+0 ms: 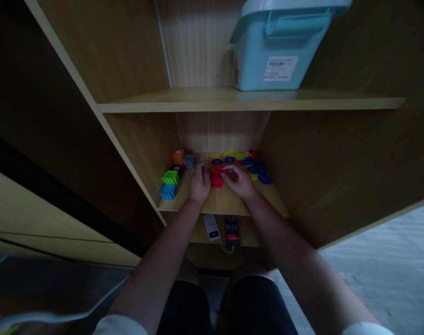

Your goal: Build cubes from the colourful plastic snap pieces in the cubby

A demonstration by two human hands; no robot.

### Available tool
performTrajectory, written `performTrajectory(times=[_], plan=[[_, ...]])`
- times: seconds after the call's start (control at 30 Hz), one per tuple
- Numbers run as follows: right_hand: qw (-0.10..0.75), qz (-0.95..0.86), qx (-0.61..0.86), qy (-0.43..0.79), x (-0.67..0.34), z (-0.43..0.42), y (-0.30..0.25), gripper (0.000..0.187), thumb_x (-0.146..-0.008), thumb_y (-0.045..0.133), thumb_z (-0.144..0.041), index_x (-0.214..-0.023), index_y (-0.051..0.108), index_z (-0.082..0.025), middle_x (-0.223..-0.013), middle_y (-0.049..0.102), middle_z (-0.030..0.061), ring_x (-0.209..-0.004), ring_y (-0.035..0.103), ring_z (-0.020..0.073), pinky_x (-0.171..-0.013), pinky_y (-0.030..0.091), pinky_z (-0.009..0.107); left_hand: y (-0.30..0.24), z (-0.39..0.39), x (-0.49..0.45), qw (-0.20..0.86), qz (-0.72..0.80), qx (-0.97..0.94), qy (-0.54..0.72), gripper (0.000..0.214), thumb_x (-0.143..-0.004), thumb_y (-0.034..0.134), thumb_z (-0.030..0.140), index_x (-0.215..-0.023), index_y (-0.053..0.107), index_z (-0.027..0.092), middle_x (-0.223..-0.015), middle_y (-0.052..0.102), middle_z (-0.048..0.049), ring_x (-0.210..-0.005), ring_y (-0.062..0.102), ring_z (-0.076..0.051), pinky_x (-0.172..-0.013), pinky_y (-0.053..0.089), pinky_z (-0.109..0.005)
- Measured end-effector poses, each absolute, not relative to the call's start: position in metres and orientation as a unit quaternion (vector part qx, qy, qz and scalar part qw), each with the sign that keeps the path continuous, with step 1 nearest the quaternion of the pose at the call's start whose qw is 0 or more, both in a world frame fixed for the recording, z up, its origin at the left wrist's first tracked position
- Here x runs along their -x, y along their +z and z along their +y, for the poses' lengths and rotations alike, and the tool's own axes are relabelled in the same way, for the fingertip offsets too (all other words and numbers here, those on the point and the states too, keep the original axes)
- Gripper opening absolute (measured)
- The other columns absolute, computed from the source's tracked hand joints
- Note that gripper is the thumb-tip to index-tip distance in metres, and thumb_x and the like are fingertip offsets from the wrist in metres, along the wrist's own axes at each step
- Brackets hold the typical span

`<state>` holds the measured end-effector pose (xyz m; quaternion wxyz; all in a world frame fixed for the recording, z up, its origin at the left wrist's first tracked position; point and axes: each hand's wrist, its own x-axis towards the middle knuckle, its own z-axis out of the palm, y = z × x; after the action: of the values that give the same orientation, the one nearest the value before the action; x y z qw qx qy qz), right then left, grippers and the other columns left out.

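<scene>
A stack of red interlocking plastic pieces with notched edges (pixel 217 180) stands on the middle shelf between my two hands. My right hand (pixel 241 184) pinches a red piece (pixel 219 169) at the top of that stack between thumb and fingers. On the stack's left side, my left hand (pixel 199 185) rests with its fingers loosely bent and nothing seen in them; whether it touches the stack is hard to make out. Loose blue pieces (pixel 256 167), yellow pieces (pixel 236 155) and a few red ones lie scattered behind and to the right.
Stacks of the same pieces line the left: orange (pixel 178 156), grey (pixel 188 161), green (pixel 171 177) and light blue (pixel 168 191). Below lie a white power bank (pixel 211 227) and a cabled phone (pixel 232 231). A teal bin (pixel 271 51) stands on the upper shelf (pixel 198 100).
</scene>
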<state>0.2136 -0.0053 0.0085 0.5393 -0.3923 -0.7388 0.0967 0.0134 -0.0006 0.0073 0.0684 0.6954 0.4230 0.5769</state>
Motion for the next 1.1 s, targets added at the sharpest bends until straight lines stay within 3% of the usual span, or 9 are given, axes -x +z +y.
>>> performTrajectory(times=[0.27, 1.1], plan=[[0.509, -0.75, 0.403, 0.125, -0.219, 0.002, -0.001, 0.021, -0.095, 0.072, -0.045, -0.109, 0.071, -0.029, -0.113, 0.078, 0.0044, -0.108, 0.07, 0.025, -0.1, 0.056, 0.045, -0.001, 0.013, -0.01, 0.147, 0.443, -0.655, 0.594, 0.017, -0.11, 0.043, 0.025, -0.116, 0.058, 0.023, -0.111, 0.077, -0.008, -0.108, 0.073, -0.023, -0.102, 0.053, -0.039], [0.496, -0.752, 0.399, 0.171, -0.223, 0.004, -0.007, 0.029, -0.092, 0.072, -0.041, -0.118, 0.068, -0.029, -0.117, 0.074, 0.0046, -0.11, 0.068, 0.0249, -0.102, 0.054, 0.045, -0.002, 0.013, -0.012, 0.171, 0.452, -0.657, 0.579, 0.017, -0.109, 0.044, 0.023, -0.11, 0.061, 0.024, -0.107, 0.078, -0.0073, -0.106, 0.074, -0.024, -0.1, 0.055, -0.041]])
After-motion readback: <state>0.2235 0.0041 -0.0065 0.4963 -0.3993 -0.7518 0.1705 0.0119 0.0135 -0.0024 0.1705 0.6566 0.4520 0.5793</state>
